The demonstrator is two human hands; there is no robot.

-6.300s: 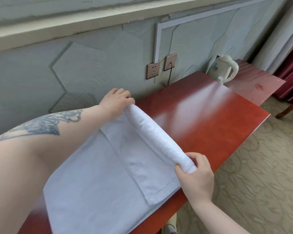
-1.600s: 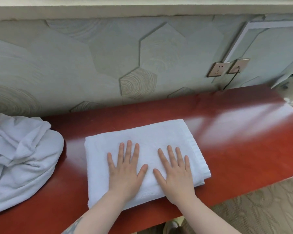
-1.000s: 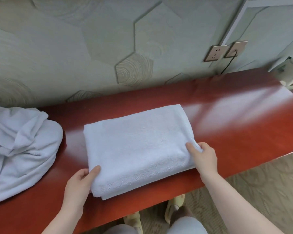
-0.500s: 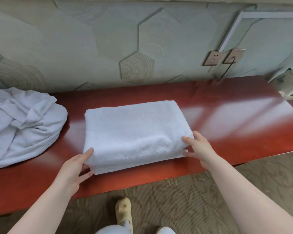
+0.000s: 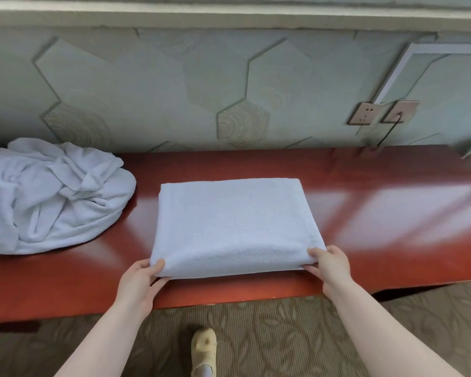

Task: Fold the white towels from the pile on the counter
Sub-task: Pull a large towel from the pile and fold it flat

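2 hands frame things: on the counter (image 5: 365, 227) the pile (image 5: 52, 197) waits at my left while the folded towel (image 5: 234, 224) lies centred. My left hand (image 5: 139, 284) and right hand (image 5: 328, 270) pinch its near corners, probably to square or lift it. No writing shows.

Folded towel (image 5: 234, 224): white terry, folded into a thick, neat rectangle of several layers, lying flat near the middle of the red-brown desk (image 5: 378, 219), long edges roughly parallel to the desk front, near edge rounded and close to the front rim. Near left corner gripped by left hand (image 5: 138, 281), thumb on top, fingers beneath; near right corner gripped likewise by right hand (image 5: 328, 266). Pile of towels (image 5: 49, 197): white, unfolded, crumpled in a loose heap at the desk's left end, partly cut off by the frame, lying apart from the folded towel.
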